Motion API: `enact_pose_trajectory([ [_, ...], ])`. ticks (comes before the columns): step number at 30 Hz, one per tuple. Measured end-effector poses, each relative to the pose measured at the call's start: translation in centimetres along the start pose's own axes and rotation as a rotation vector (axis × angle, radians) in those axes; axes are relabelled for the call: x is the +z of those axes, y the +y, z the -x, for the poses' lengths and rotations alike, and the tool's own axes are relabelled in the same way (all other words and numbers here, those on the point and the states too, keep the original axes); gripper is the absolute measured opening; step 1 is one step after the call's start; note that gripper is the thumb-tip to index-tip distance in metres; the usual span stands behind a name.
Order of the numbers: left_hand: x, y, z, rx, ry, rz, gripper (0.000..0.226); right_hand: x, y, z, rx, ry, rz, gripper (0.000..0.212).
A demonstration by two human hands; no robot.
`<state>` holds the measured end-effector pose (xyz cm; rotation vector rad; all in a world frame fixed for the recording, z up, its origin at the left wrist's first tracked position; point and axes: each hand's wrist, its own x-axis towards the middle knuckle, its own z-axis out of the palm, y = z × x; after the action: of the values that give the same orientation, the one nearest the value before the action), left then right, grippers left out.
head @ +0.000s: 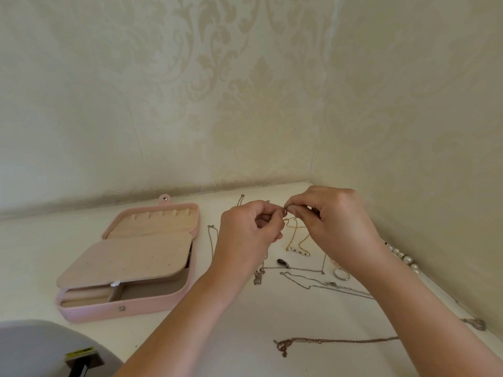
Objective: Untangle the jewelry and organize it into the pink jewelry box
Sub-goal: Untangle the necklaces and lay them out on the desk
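Where the worktop (253,322) comes nearest the camera, a bronze-coloured chain (334,341) lies stretched out on its own, apparently already freed and waiting to be stored. To its left, the pink jewelry box (95,312) stands open with its lid laid back. A beige flap covers most of the tray, and the ring rolls at the front left are exposed, so it is ready to receive pieces.

Beyond the bronze chain, silver chains (313,284) cross one another loosely. A ring (341,274) and a dark teardrop pendant (281,262) lie among them. A pearl strand (402,257) runs along the right wall, partly hidden by the forearm.

Above this heap, the left hand (245,235) and right hand (337,221) meet fingertip to fingertip. Each grip is closed small, thumb against forefinger, pinching the top of a gold chain (298,242) at what looks like its clasp. The chain is held raised so that its loop and pearl bar hang down, letting the weight draw out any twist. Whether the clasp is open is too small to tell.

Farther back, two thin chains (211,238) lie apart near the wallpapered wall (245,104). My judgement is that sorting is only partly done and nothing visible has gone into the box.
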<state>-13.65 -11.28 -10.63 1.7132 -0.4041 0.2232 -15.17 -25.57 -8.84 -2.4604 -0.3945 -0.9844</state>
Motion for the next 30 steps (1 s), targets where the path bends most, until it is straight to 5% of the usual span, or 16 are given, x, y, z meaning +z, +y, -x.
enact_pose_trajectory([
  [19,0.0,-0.1,-0.1,0.019,0.092,0.047,0.013,1.6,-1.9,0.9,0.039,0.189,0.161,0.016],
  [25,-0.1,-0.2,-0.3,0.033,0.079,0.000,0.016,0.5,-1.7,0.4,0.357,-0.003,-0.271,0.014],
  [30,-0.1,-0.4,-0.5,0.052,0.055,-0.082,0.014,1.1,-1.4,0.4,0.141,0.082,-0.006,0.015],
])
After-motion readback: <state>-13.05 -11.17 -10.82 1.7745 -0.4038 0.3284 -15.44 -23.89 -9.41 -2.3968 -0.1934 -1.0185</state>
